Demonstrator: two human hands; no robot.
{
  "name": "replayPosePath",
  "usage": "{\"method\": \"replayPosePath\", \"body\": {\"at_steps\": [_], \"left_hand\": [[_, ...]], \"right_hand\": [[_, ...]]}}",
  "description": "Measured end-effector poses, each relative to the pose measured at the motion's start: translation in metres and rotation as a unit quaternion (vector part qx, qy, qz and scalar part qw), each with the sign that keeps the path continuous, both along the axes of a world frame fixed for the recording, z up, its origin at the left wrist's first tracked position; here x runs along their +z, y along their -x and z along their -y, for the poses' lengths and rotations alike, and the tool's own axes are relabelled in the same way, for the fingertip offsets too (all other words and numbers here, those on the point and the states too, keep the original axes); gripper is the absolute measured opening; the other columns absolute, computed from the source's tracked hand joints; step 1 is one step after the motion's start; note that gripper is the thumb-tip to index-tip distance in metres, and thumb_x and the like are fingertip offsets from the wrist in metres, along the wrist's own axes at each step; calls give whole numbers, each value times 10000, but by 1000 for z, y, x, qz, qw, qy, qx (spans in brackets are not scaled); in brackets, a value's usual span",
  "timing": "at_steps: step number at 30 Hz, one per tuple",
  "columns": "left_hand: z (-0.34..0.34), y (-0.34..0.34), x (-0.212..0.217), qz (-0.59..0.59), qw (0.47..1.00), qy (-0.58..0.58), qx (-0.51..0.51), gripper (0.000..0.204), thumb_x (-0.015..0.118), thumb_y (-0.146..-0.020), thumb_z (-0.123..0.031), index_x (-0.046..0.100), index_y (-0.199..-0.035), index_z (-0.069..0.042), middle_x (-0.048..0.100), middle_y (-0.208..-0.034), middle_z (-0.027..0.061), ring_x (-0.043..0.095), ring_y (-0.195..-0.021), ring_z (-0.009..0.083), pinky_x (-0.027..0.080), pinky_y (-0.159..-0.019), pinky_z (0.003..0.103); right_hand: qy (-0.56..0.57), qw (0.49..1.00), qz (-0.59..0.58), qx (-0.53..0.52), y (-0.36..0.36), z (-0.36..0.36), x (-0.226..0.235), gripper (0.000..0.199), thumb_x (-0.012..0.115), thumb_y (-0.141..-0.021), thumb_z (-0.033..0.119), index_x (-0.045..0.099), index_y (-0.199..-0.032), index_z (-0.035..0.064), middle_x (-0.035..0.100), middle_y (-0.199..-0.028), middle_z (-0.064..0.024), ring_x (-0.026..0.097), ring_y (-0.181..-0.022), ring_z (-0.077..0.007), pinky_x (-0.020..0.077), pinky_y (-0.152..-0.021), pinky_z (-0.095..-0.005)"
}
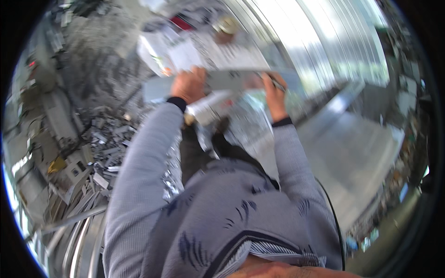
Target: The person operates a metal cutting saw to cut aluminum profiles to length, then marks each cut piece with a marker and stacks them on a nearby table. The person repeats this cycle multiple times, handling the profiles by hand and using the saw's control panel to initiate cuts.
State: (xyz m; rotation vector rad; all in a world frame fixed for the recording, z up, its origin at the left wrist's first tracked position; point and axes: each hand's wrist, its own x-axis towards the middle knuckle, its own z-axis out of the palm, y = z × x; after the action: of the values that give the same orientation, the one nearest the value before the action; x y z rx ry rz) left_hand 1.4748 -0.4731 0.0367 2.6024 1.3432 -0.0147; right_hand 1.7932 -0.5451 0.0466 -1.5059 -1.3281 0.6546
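Observation:
A long, flat grey metal strip [222, 81] with small dark marks lies crosswise in front of me. My left hand [189, 85] is closed over the strip left of its middle. At the right part of the strip is my right hand [276, 95], its fingers curled around a dark pen-like stick [278, 85]. Motion blur hides whether that hand also grips the strip. Just beyond the strip, white papers [185, 54] and a printed sheet [241, 56] lie on a work surface.
A round, pale-topped container [226, 27] and a dark red item [181, 22] sit beyond the papers. Long silvery profiles [324, 37] stretch across the upper right. Metal offcuts [109, 143] are heaped at left, above long bars [79, 236]. A broad grey panel [352, 153] lies at right.

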Motion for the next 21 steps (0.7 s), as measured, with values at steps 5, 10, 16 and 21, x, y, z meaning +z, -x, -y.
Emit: {"method": "replayPosePath", "body": {"at_steps": [5, 10, 16, 21], "left_hand": [[3, -4, 1, -11, 998, -56, -20, 775, 856, -772, -606, 576, -1232, -50, 655, -1026, 107, 709, -821, 303, 556, -786, 440], [3, -6, 6, -64, 996, -63, -26, 870, 821, -796, -662, 586, -1328, -15, 650, -1058, 90, 713, -809, 216, 543, -775, 374], [3, -5, 4, -79, 994, -66, -27, 870, 819, -798, -678, 590, -1321, -21, 650, -1049, 85, 711, -796, 205, 537, -770, 362], [3, -6, 4, -79, 994, -68, -27, 869, 820, -798, -678, 590, -1321, -23, 650, -1042, 84, 710, -792, 203, 535, -767, 361]], "right_hand": [[58, 994, -91, -17, 13, 1, -4, 132, 750, -943, 123, 746, -1008, 8, 735, -885, -42, 661, -799, -102, 546, -754, -288], [51, 998, -26, -8, 20, -4, -12, 133, 787, -909, 107, 766, -1000, 12, 747, -970, -79, 702, -875, -158, 569, -804, -306], [19, 1000, 11, 4, 19, -1, -22, 132, 801, -891, 103, 778, -998, 29, 749, -969, -82, 706, -936, -200, 586, -838, -337], [4, 1000, 21, 3, 21, -2, -22, 136, 807, -887, 106, 780, -996, 29, 751, -966, -78, 704, -939, -204, 584, -843, -339]]}}
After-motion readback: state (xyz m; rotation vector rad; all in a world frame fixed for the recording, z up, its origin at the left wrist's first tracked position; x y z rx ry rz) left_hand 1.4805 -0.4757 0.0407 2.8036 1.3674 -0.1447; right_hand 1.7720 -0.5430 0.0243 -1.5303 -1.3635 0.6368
